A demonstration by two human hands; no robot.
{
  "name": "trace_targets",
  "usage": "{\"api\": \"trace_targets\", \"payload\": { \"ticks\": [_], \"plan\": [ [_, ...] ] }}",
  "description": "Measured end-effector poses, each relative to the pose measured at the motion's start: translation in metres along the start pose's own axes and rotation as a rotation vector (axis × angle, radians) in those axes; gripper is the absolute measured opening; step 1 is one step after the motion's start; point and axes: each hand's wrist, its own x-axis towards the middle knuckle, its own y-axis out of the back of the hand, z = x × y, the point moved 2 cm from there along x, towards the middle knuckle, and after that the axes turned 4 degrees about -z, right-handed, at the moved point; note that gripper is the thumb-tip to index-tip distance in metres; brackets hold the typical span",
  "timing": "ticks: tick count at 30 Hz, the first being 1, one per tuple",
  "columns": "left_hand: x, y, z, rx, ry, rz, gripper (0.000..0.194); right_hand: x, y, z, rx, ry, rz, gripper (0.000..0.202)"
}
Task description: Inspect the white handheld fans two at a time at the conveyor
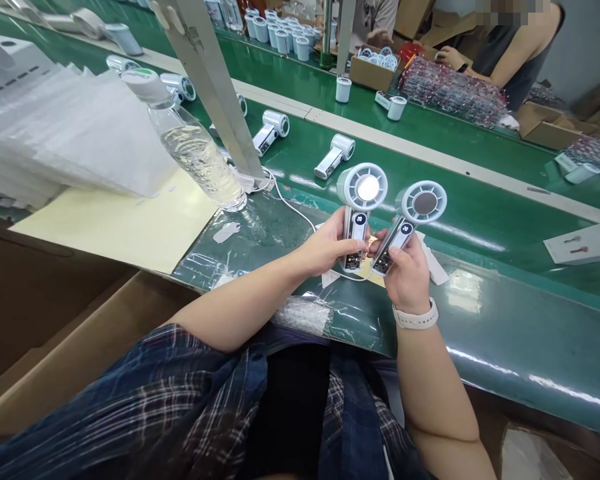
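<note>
Left hand (pixel 330 243) fingers closed round the handle of a pale-blue and silver handheld fan (pixel 359 233), thumb across lower front; right hand (pixel 411 270) fingers likewise closed on a second pale-blue and silver fan (pixel 394 244), thumb on its front edge. Both fans are held over the far part of the green, film-covered desk (pixel 520 327), round heads up, side by side and just apart, small round displays lit; left one's hub bright, right one's dark. Off-white strap (pixel 416 315) on right wrist. White cable (pixel 296 212) runs on the desk behind the left hand. Further left: clear plastic bottle (pixel 197 153) leaning in view, pale yellow sheet (pixel 125 223), pile of translucent white sleeves (pixel 100 127). Beyond, green line surface (pixel 420 177) carries more fans; co-worker (pixel 523 50) at top right
</note>
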Motion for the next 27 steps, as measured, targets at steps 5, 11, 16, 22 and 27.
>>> {"api": "trace_targets", "payload": {
  "ticks": [5,11,16,22,27],
  "plan": [
    [0.001,0.0,-0.001,0.019,0.008,0.016,0.056,-0.001,-0.003,0.0,0.033,-0.005,0.019,0.029],
    [0.004,0.003,-0.004,0.003,0.034,0.113,0.044,0.0,-0.003,0.005,0.031,-0.025,0.046,0.025],
    [0.006,0.004,-0.006,0.034,0.018,0.069,0.047,0.0,-0.005,0.006,0.058,-0.042,0.056,0.024],
    [0.012,0.002,-0.013,0.035,0.025,0.004,0.052,-0.002,-0.007,0.002,0.052,-0.003,0.024,0.022],
    [0.012,0.003,-0.01,-0.002,0.056,0.017,0.055,0.001,-0.004,0.008,0.038,-0.011,0.052,0.024]
  ]
}}
